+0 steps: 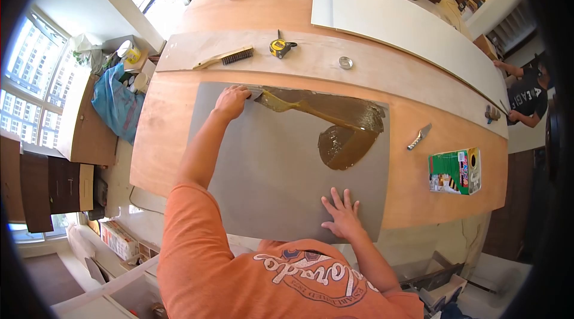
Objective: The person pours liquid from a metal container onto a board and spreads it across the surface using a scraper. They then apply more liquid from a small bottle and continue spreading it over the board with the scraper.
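A grey sheet [263, 181] lies on the wooden work surface in front of me. Brown glue [347, 145] covers its far right part in a wet pool, and a streak runs left along the far edge. My left hand [233, 101] is at the far left of the sheet with its fingers curled, beside the streak's left end. Something thin and dark seems to be in its grip, too small to make out. My right hand [343, 214] rests flat near the sheet's near right corner, fingers spread, holding nothing.
Beyond the sheet, a pale plank [317, 53] carries a wire brush [230, 58], a tape measure [280, 48] and a small round lid [345, 62]. White panels [394, 20] lie behind. A knife [419, 137] and a green can [451, 171] are at right. Another person [526, 95] stands far right.
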Available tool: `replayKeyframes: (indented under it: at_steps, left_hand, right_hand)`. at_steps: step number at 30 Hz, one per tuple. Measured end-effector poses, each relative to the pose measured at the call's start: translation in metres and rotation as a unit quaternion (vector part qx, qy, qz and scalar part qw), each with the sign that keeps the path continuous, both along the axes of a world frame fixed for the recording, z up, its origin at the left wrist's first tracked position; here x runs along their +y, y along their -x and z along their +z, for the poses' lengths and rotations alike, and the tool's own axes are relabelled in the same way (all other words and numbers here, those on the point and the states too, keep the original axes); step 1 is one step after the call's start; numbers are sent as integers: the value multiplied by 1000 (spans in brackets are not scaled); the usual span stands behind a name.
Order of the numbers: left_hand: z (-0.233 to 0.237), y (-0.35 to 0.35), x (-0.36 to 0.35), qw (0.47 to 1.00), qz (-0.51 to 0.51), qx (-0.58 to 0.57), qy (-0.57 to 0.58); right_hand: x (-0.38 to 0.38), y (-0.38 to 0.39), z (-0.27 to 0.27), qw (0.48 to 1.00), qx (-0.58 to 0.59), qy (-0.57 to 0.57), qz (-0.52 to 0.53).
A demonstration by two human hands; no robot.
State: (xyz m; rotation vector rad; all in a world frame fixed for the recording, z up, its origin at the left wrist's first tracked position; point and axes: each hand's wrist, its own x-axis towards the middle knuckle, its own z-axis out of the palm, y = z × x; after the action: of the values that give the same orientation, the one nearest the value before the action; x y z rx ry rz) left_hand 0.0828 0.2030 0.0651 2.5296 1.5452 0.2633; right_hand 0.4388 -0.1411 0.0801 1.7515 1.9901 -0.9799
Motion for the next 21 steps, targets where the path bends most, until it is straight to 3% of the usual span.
replayKeyframes:
  at_steps: [3,6,9,12,15,18,21]
  left_hand:
    - [19,10,4,999,1,15,38]
    - [13,22,17,999,38,-5,3]
    - [-4,8,9,999,37,7,25]
    - [21,-18,9,996,45,27,71]
    - [11,-13,25,998,55,1,39]
    - [3,-24,20,997,7,63,52]
    - [22,-29,-3,995,-44,47,78]
  right_hand:
    - [0,1,-1,1000,-4,-3,6]
    - [4,4,9,1000,-7,17,-4]
    - [5,4,9,1000,-6,22,-4]
    - [2,3,5,1000,-10,13,-1]
    - [1,2,1,1000,-6,0,7]
    - [0,2,7,1000,-1,1,-3]
    - [-1,1,7,1000,14,-8,-11]
